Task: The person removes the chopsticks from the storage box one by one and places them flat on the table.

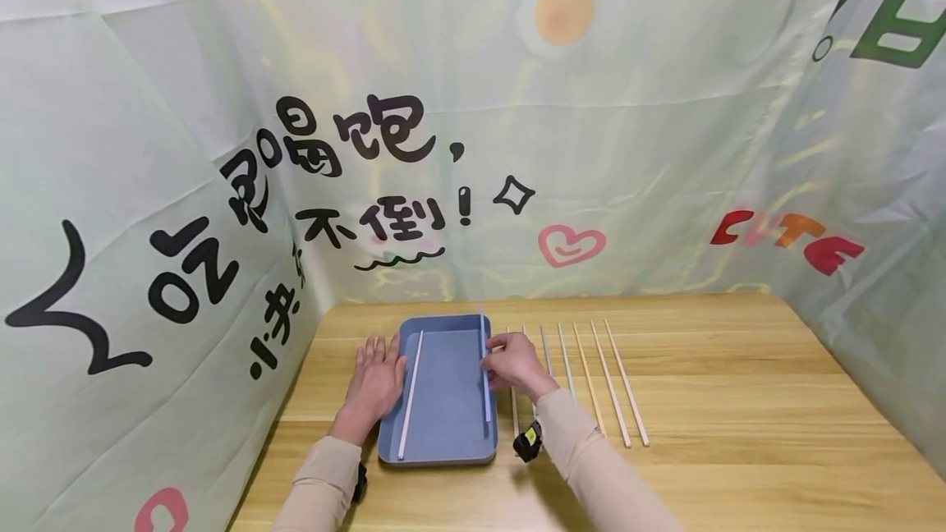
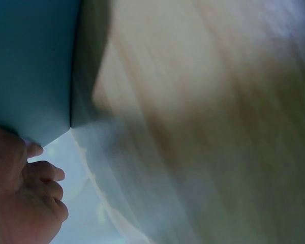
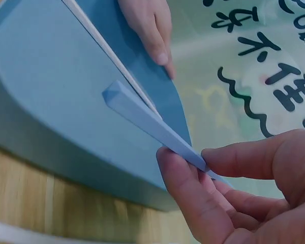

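A blue-grey rectangular tray (image 1: 451,454) stands on the table, with a pale pinkish-white chopstick (image 1: 411,394) lying lengthwise along its left part. My right hand (image 1: 517,364) holds a light blue chopstick (image 1: 485,384) over the tray's right side; in the right wrist view, thumb and fingers pinch this chopstick (image 3: 147,119), its square end pointing out over the tray. My left hand (image 1: 377,384) rests at the tray's left rim, fingers extended. In the left wrist view, that hand (image 2: 25,193) touches the tray's side wall (image 2: 30,66).
Right of the tray, several pastel chopsticks lie roughly side by side on the wooden table (image 1: 739,401), among them a yellow one (image 1: 589,376) and a pink one (image 1: 626,380). My right forearm crosses above some of them. A printed cloth (image 1: 650,146) hangs behind and at both sides.
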A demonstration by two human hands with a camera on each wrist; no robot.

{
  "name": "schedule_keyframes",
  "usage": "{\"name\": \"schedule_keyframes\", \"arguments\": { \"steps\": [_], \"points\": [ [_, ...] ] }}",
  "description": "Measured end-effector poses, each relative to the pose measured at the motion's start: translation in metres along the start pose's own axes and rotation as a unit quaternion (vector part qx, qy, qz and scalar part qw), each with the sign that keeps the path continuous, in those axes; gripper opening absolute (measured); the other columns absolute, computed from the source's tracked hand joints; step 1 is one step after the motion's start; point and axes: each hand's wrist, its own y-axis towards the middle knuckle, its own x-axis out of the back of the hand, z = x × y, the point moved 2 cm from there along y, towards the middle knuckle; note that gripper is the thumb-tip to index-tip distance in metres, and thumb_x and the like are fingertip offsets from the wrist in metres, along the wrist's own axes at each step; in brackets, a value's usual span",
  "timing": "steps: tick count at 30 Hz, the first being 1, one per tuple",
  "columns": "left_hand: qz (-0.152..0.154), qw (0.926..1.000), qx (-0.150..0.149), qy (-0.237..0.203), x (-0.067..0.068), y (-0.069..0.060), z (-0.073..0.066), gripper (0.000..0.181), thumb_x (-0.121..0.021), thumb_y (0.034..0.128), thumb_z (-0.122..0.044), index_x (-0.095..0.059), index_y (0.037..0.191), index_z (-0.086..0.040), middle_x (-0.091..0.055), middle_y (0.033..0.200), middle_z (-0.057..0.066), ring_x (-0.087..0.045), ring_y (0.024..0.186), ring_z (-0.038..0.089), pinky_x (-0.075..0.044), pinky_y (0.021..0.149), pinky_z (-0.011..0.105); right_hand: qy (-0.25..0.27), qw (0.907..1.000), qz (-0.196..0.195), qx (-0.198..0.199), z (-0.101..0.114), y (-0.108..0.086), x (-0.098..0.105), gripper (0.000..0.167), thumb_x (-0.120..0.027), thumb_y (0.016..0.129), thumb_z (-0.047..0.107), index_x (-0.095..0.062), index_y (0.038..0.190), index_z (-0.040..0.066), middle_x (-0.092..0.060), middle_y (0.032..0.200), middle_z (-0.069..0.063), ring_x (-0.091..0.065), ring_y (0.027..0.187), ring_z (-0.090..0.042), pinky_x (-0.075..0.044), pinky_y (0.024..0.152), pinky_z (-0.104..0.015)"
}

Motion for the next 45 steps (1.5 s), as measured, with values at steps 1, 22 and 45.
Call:
{"name": "schedule_keyframes", "arguments": {
  "steps": [1, 22, 45],
  "points": [
    [-0.001, 1.0000, 0.000, -0.002, 0.001, 0.000, 0.000, 0.057, -0.037, 0.1144, -0.030, -0.037, 0.162, 0.002, -0.038, 0.161, 0.038, -0.029, 0.154, 0.056, -0.021, 0.128, 0.067, 0.005, 1.0000, 0.000, -0.002, -0.002, 0.000, 0.003, 0.046, -0.069, 0.092, -0.006, -0.059, 0.137, -0.011, -0.069, 0.091, -0.020, -0.068, 0.069, -0.022, -0.065, 0.064, -0.040],
    [0.014, 0.9999, 0.004, 0.006, 0.001, -0.001, -0.001, 0.057, -0.035, 0.1147, -0.029, -0.034, 0.163, 0.001, -0.036, 0.162, 0.038, -0.027, 0.155, 0.056, -0.019, 0.128, 0.068, -0.013, 0.9986, -0.047, -0.019, -0.030, -0.013, 0.080, 0.042, -0.063, 0.090, -0.002, -0.061, 0.131, -0.011, -0.067, 0.093, -0.018, -0.067, 0.074, -0.024, -0.065, 0.066, -0.043],
    [0.018, 0.9997, 0.014, 0.003, -0.001, 0.000, 0.001, 0.057, -0.035, 0.1149, -0.031, -0.033, 0.164, -0.001, -0.034, 0.163, 0.037, -0.026, 0.156, 0.056, -0.019, 0.128, 0.067, -0.038, 0.9958, -0.075, -0.036, -0.055, -0.025, 0.151, 0.048, -0.062, 0.091, 0.000, -0.054, 0.136, -0.014, -0.064, 0.088, -0.013, -0.064, 0.072, -0.019, -0.064, 0.065, -0.038]
  ]
}}
